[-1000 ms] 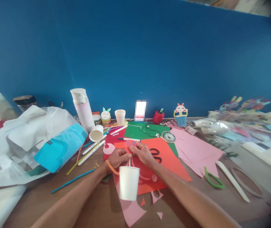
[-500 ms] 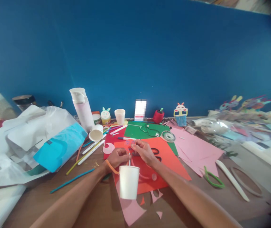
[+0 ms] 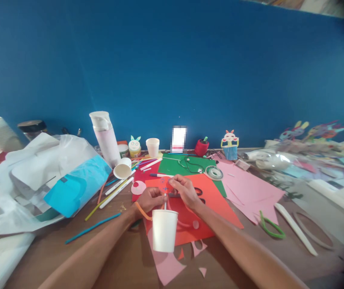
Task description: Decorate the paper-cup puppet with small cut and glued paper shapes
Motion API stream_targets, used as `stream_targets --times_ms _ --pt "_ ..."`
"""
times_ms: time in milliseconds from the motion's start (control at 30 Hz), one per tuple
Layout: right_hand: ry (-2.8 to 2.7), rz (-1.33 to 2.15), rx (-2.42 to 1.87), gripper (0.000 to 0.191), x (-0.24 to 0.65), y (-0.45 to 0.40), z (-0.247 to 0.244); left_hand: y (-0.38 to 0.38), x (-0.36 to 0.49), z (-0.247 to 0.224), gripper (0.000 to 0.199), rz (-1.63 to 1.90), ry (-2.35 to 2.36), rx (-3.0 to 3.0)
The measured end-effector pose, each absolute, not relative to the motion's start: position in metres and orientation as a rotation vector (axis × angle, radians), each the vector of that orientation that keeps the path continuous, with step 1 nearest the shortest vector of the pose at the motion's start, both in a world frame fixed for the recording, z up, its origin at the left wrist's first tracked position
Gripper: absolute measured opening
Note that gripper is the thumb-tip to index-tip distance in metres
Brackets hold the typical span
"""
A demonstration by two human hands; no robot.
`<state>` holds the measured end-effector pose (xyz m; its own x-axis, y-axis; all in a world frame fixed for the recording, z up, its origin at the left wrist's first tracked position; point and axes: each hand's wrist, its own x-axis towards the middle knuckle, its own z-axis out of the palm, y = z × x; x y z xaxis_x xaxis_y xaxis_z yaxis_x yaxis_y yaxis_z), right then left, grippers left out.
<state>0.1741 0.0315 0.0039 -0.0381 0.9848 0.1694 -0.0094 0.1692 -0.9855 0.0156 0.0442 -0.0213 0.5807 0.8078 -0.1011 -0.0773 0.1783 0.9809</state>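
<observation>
Just above a white paper cup [image 3: 165, 233], my left hand [image 3: 151, 199] is closed, thumb and fingers pinching a thin white straw [image 3: 165, 202] that rises from behind the cup's rim. An orange paper cut-out [image 3: 163, 185] with a face drawn in blue sits at the straw's top. My right hand [image 3: 184, 192] pinches the right edge of this cut-out. From the cup's left side an orange pipe cleaner [image 3: 142, 211] curves up by my left wrist. Black-handled scissors [image 3: 200, 195] lie partly hidden behind my right hand, on orange paper [image 3: 216, 212].
Pink paper scraps [image 3: 172, 269] lie in front. To the left are a crumpled plastic bag [image 3: 12, 200], markers [image 3: 116, 193], a tipped paper cup [image 3: 123, 168] and a tall bottle [image 3: 105, 138]. A tape roll [image 3: 214, 172] and green pipe cleaner [image 3: 271, 228] lie on the right.
My right hand has shifted slightly right along the orange cut-out, so more of its drawn face shows. My left hand keeps its pinch on the straw.
</observation>
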Motion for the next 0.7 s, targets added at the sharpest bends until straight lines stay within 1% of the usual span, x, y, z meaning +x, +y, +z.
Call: stream_targets --times_ms 300,500,700 --pt "-1.316 1.135 -1.065 0.019 0.1735 0.0306 0.0056 0.0432 0.0164 -0.0179 0.027 0.703 0.744 1.246" --pt "-1.230 1.319 -0.999 0.021 0.1701 0.0293 0.0061 0.0419 0.0166 -0.0156 0.028 0.697 0.748 1.247" --pt "-1.334 1.233 -1.049 0.022 0.1717 0.0317 0.0024 0.0429 0.0166 -0.0187 0.025 0.701 0.744 1.278"
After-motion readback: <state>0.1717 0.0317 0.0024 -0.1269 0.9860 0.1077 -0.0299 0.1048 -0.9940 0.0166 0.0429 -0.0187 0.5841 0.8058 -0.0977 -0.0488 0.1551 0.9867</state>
